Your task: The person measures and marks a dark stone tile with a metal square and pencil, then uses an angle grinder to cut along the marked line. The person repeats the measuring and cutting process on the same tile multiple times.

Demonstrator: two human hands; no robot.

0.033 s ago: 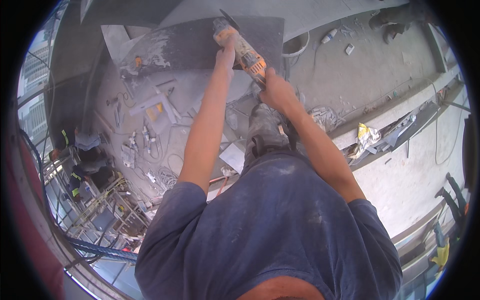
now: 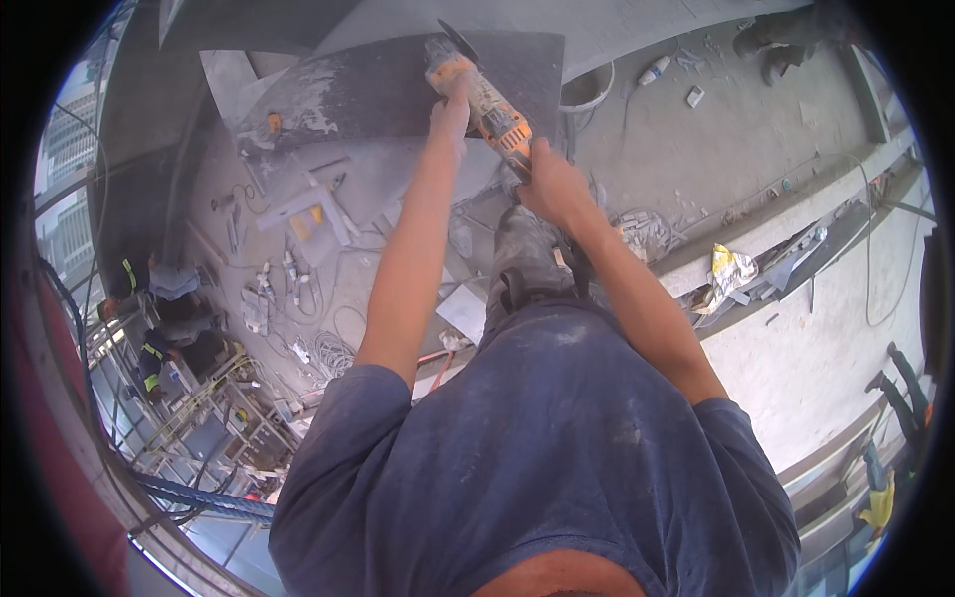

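Observation:
An orange and grey angle grinder (image 2: 489,104), coated in dust, is held out in front of me in both hands. My left hand (image 2: 453,114) is closed round its front part, near the head. Lower down, my right hand (image 2: 555,184) grips the rear end of the body. The thin disc (image 2: 458,42) stands edge-on at the far end. Beneath the tool lies a dark curved panel (image 2: 368,85) with pale scuffs; whether the disc touches it I cannot tell.
A bucket (image 2: 589,90) stands right of the panel. Cables, offcuts and plug connectors (image 2: 290,269) litter the floor at left. A crumpled yellow and white bag (image 2: 729,269) lies by the ledge at right. Other people, one in a reflective-striped top (image 2: 151,366), are at far left.

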